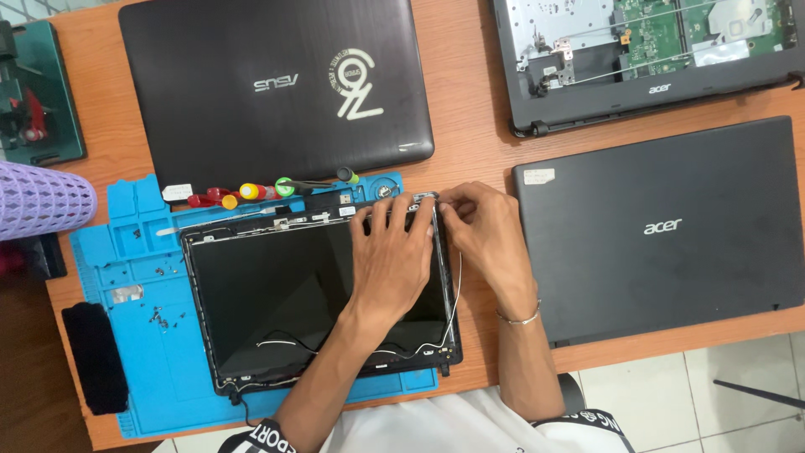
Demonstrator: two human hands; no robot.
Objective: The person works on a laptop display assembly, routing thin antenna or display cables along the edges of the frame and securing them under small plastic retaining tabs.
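Note:
A bare laptop screen panel (268,294) in its black lid frame lies on a blue repair mat (142,277). My left hand (390,256) rests flat on the panel's upper right part, fingers spread toward the top edge. My right hand (482,226) pinches the frame's top right corner (428,199), where a small metal hinge bracket shows. Thin white and black cables (453,294) run along the panel's right and lower edges.
Several screwdrivers (251,191) lie along the mat's top edge, with loose screws (159,316) on its left. A closed black laptop (277,84) sits behind, another closed one (662,226) to the right, an opened laptop base (646,50) at the back right. A purple basket (38,200) is at left.

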